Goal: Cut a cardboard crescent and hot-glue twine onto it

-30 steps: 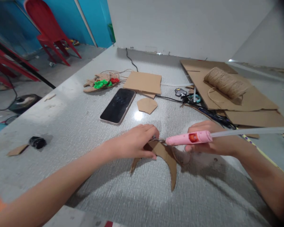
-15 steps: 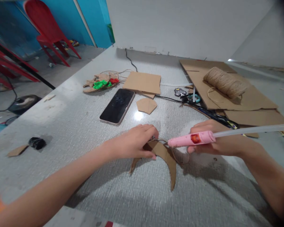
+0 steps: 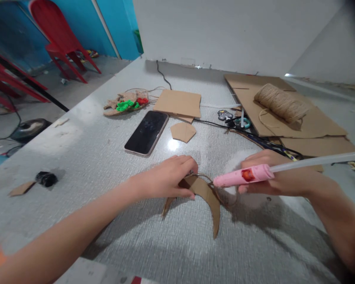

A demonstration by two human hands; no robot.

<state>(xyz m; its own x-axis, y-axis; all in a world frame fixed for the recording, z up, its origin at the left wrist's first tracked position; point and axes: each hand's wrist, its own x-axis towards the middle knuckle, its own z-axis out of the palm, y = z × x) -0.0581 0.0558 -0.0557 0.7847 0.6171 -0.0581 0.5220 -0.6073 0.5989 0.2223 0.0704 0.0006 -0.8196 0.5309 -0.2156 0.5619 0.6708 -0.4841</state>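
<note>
My left hand [image 3: 174, 177] pinches a crescent-shaped cardboard piece [image 3: 208, 199] near the top of its curve, thumb on the face and fingers behind. Brown twine [image 3: 232, 201] runs along the outer edge of the crescent and trails off to its right in a loose loop. In my right hand [image 3: 269, 169] is a pink glue gun [image 3: 244, 175], a clear glue stick [image 3: 316, 161] poking out of its back end. The tip of the glue gun is close to the crescent's upper right edge; I cannot tell whether it touches.
A phone [image 3: 147, 133] and a small cut cardboard piece [image 3: 183, 131] lie beyond my hands. Behind are a cardboard square [image 3: 177, 103] and a twine-covered piece with green and red flowers [image 3: 127, 104]. A twine spool [image 3: 281, 103] rests on cardboard sheets [image 3: 319, 126] at right.
My right hand has drawn the glue gun slightly to the right, away from the crescent's edge. The left hand and the cardboard crescent have stayed in place.
</note>
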